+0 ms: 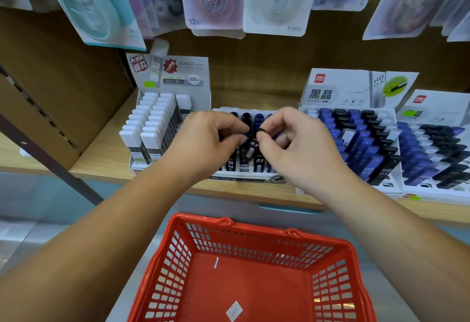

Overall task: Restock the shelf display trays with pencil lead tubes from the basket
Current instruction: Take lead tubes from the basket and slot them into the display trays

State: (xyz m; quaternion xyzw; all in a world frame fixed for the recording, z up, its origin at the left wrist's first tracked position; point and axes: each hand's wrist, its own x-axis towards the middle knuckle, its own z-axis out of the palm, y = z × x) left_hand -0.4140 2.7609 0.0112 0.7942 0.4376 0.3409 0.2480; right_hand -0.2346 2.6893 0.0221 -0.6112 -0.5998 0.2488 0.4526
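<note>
Lowering the tube (250, 150) straight into a free tray (244, 178) slot should work best: right grip (292, 143) pinches its cap, left grip (203, 141) pinches alongside, fingers curled.

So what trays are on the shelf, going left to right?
White-cap tray → middle tray, with the left hand and right hand pinching a tube over it → blue-and-black tray → last tray at the right edge.

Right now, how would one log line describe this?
left hand: pinches dark tube | right hand: pinches black cap | basket: no tubes
</note>
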